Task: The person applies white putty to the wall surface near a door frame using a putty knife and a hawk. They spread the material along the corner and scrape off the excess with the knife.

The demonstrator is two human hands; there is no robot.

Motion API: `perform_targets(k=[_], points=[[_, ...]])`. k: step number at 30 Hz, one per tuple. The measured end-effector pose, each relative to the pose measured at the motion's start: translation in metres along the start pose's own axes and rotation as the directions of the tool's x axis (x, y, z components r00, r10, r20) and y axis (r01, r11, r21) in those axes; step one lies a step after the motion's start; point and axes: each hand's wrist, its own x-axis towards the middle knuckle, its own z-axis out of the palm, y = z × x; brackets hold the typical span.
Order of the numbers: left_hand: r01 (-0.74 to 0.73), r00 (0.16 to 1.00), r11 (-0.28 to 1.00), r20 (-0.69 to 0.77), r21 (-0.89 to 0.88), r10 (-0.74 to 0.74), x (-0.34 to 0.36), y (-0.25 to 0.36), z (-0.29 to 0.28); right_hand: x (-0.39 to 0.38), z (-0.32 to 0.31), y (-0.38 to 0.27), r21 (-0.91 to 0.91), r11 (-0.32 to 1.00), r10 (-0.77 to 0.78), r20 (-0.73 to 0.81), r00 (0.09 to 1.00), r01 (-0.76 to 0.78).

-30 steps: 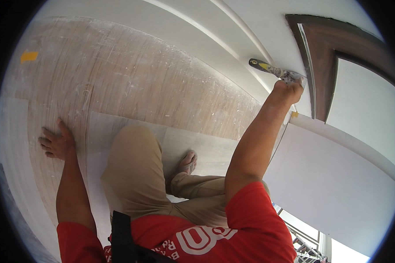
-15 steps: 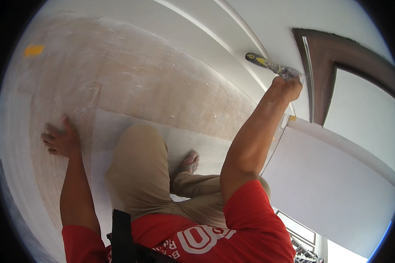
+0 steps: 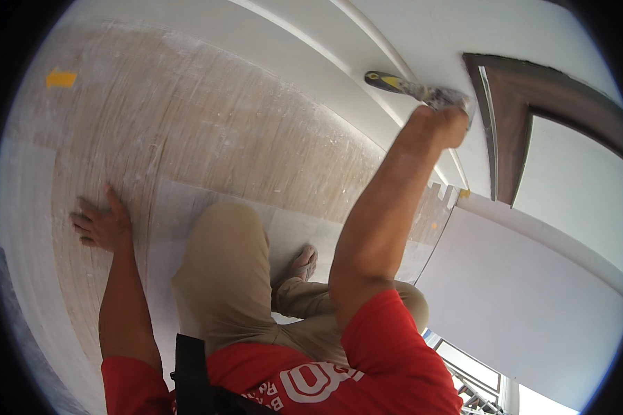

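Observation:
My left hand (image 3: 105, 224) rests flat on the dusty wood-plank floor (image 3: 235, 131), fingers spread, with nothing in it. At the right my arm stretches out to the white wall (image 3: 422, 41). My right hand (image 3: 447, 127) is closed on a putty knife (image 3: 386, 82) with a black and yellow handle that points up and left, away from the hand. Grip and blade end lie close to the wall, beside its raised moulding. Grey-white smears cover the part near my fingers. Motion blur and the hand hide most of the blade.
A dark brown frame (image 3: 511, 131) is set in the wall right of my hand. Below it stands a large pale panel (image 3: 526, 290). Yellow tape (image 3: 61, 79) sticks to the floor at far left. My bent knee (image 3: 228, 242) and sandalled foot (image 3: 302, 263) are between my arms.
My right hand and the putty knife have shifted slightly left along the wall, the handle a little higher. My left hand stays planted on the floor.

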Motion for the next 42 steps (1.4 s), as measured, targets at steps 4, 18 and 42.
perform_targets(k=[4,18,42], points=[[0.017,0.999,0.999,-0.033,0.044,-0.015,0.002,-0.005,0.002,-0.058,0.032,0.006,-0.085,0.990,-0.097,0.188,0.977,0.115],[0.008,1.000,1.000,-0.028,-0.020,-0.009,0.001,-0.004,0.005,0.073,-0.073,-0.016,-0.128,0.984,0.109,-0.110,0.988,-0.123],[-0.016,0.999,1.000,-0.038,-0.018,0.016,0.001,-0.002,0.005,-0.064,0.041,0.001,0.006,0.988,-0.152,0.214,0.965,0.154]])
